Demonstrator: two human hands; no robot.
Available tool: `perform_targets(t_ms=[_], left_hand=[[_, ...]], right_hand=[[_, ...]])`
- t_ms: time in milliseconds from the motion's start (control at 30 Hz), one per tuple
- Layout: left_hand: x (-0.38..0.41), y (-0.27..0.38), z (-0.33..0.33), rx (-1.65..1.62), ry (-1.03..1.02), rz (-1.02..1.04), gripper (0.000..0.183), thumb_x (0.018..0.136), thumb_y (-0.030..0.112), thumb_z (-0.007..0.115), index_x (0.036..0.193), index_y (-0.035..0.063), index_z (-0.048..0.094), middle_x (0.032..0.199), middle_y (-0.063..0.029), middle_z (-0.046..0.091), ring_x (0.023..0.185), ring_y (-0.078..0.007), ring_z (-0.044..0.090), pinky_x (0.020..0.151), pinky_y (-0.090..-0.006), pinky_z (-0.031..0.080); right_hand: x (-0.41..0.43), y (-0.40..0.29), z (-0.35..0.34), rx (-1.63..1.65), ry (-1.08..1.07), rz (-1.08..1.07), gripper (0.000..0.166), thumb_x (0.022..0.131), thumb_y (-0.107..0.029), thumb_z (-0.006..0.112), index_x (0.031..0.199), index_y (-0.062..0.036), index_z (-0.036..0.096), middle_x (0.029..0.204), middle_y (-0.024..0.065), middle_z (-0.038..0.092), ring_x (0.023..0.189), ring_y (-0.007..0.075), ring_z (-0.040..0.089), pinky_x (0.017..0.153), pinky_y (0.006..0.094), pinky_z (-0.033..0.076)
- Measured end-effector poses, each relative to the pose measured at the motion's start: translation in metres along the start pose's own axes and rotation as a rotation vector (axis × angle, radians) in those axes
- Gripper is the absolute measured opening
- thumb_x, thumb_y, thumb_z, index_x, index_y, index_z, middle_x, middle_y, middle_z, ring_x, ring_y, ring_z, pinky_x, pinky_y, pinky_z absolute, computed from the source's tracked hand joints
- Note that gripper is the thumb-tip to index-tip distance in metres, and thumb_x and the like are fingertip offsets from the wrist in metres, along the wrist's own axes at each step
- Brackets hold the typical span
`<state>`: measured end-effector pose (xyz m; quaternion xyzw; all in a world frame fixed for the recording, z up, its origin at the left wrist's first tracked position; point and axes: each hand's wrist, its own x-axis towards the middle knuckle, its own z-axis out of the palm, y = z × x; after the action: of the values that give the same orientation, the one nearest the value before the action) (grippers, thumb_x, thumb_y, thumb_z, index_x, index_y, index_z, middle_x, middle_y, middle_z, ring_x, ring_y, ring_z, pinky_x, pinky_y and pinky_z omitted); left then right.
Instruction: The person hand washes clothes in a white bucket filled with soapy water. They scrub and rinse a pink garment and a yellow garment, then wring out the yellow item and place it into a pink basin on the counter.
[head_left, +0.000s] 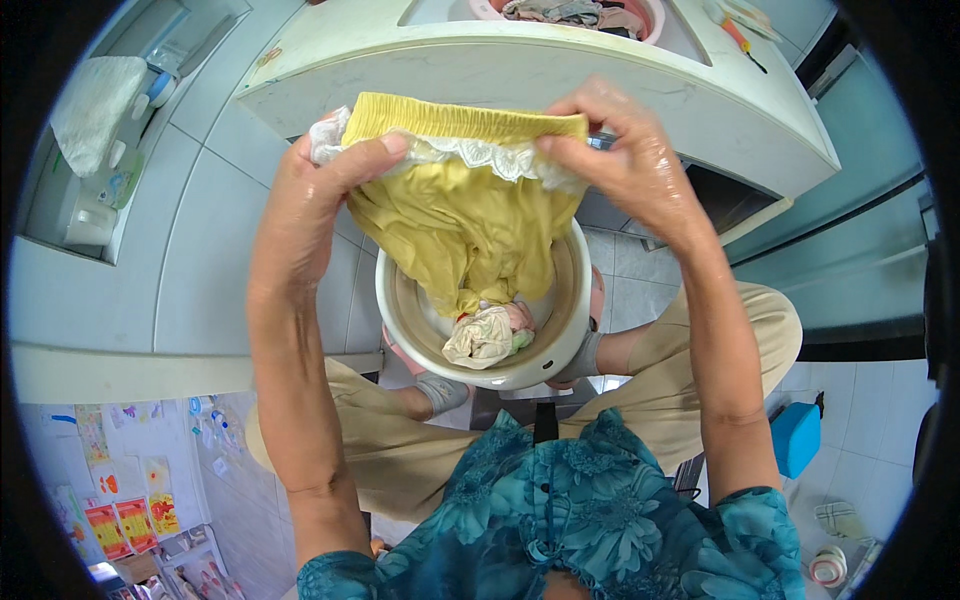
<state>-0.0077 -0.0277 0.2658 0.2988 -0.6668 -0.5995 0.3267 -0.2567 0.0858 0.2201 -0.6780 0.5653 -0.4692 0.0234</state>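
A yellow garment with an elastic waistband and white lace trim is stretched between my two wet hands. My left hand pinches the band's left end, thumb in front, with some white fabric bunched beside it. At the other end my right hand grips the band between thumb and fingers. The lower part of the garment hangs down into a round white basin between my feet. Inside that basin lies a crumpled bundle of cream and pink cloth, touching or close beneath the yellow fabric.
Ahead is a white counter holding a pink basin of clothes and an orange-handled tool. A wall niche at left contains bottles and a white cloth. A glass door stands at right, near a blue container.
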Motion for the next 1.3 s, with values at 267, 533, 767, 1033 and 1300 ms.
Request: perform_targets(t_ms=[267,533,767,1033,1300], left_hand=[[-0.001,0.001,-0.019,0.046,-0.068,0.171,0.024,0.077,0.018,0.079,0.086,0.0088,0.06,0.085,-0.0001,0.063,0.078,-0.0054,0.055,0.074,-0.0238,0.044],[-0.013,0.02,-0.014,0.349,-0.381,0.073,0.05,0.07,0.014,0.084,0.114,0.0015,0.063,0.099,-0.0014,0.067,0.094,-0.0106,0.06,0.087,-0.0255,0.046],[-0.005,0.06,-0.043,0.288,-0.08,0.252,0.066,0.072,0.024,0.082,0.128,0.0023,0.055,0.115,-0.0046,0.064,0.105,-0.0145,0.059,0.095,-0.029,0.043],[-0.007,0.086,-0.038,0.622,-0.054,0.355,0.05,0.08,0.013,0.071,0.126,0.0013,0.055,0.113,-0.0028,0.063,0.105,-0.014,0.058,0.096,-0.029,0.042],[0.015,0.003,-0.009,0.926,0.531,0.363,0.033,0.085,0.016,0.063,0.113,0.0004,0.057,0.088,-0.0065,0.062,0.085,-0.0188,0.06,0.077,-0.0328,0.048]], right_hand=[[0.025,-0.02,-0.032,-0.113,-0.191,0.084,0.029,0.094,-0.031,0.059,0.101,-0.003,0.061,0.086,0.0087,0.063,0.079,0.0204,0.059,0.073,0.0331,0.046],[0.048,-0.034,-0.049,0.161,-0.138,-0.118,0.024,0.099,-0.022,0.053,0.118,-0.0068,0.055,0.107,0.0048,0.056,0.096,0.0112,0.051,0.086,0.0258,0.043],[0.071,-0.052,-0.074,0.437,-0.154,0.109,0.024,0.101,-0.025,0.05,0.117,-0.0092,0.058,0.091,-0.0057,0.058,0.079,0.0022,0.048,0.068,0.0176,0.04],[0.087,-0.048,-0.066,0.52,-0.103,-0.021,0.027,0.102,-0.024,0.049,0.119,-0.0067,0.059,0.095,-0.0034,0.06,0.086,0.0042,0.055,0.075,0.0194,0.046],[0.069,-0.092,-0.046,0.389,-0.032,0.075,0.027,0.095,-0.02,0.051,0.108,-0.0007,0.064,0.09,0.0073,0.065,0.082,0.0137,0.061,0.077,0.0292,0.051]])
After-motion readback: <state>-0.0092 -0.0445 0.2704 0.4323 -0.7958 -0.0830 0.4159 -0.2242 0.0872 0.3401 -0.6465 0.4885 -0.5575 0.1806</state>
